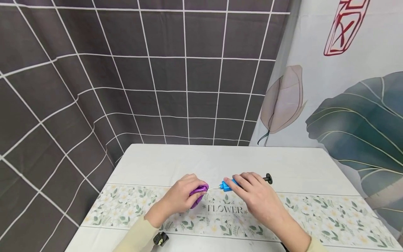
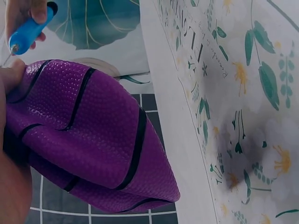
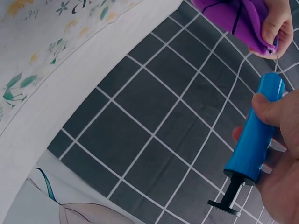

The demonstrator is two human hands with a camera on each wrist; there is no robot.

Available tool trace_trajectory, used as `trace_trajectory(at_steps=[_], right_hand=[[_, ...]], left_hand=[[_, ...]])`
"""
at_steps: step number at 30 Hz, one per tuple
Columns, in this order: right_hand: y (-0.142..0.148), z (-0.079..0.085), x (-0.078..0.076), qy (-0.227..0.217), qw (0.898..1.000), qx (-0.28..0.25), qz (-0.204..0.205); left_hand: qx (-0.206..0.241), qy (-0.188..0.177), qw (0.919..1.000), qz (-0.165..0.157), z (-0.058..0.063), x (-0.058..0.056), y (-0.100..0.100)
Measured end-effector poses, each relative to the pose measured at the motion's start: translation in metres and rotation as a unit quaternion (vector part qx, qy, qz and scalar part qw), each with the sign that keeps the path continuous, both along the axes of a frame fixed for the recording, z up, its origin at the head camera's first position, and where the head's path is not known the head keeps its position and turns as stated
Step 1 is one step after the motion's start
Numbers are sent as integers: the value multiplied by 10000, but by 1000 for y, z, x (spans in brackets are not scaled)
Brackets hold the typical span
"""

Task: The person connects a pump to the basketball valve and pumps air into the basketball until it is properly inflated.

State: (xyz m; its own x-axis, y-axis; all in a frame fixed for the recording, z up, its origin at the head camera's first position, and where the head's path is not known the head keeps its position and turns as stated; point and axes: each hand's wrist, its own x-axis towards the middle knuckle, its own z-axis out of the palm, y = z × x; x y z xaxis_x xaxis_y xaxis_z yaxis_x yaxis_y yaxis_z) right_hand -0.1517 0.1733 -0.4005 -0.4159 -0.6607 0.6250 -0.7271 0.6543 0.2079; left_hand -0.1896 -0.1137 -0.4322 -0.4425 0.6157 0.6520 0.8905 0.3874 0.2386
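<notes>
A deflated purple ball (image 2: 100, 130) with black seam lines is folded in on itself, held above the table. My left hand (image 1: 179, 194) grips one end of it, thumb on the near side, covering part of it in the head view. A blue hand pump (image 3: 257, 128) lies in my right hand (image 1: 259, 197), fingers curled around its barrel. Its black T-shaped handle (image 3: 229, 203) sticks out behind the hand. From the pump's front, a thin metal needle (image 1: 214, 188) points at the ball, its tip right at the ball's surface beside my left thumb.
A white table (image 1: 226, 161) with a floral band and the word FLOWER lies under both hands. A small black object (image 1: 161, 238) shows by the left sleeve. Behind stand a dark grid-patterned curtain (image 1: 201, 73) and a white one with leaf prints (image 1: 355, 119).
</notes>
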Motion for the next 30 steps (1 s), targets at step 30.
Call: trace_trajectory(at_steps=[30], right_hand=[[-10,-8,4,397,9985,59,-370]], left_hand=[[-426,384,9971,501,7,4,8]])
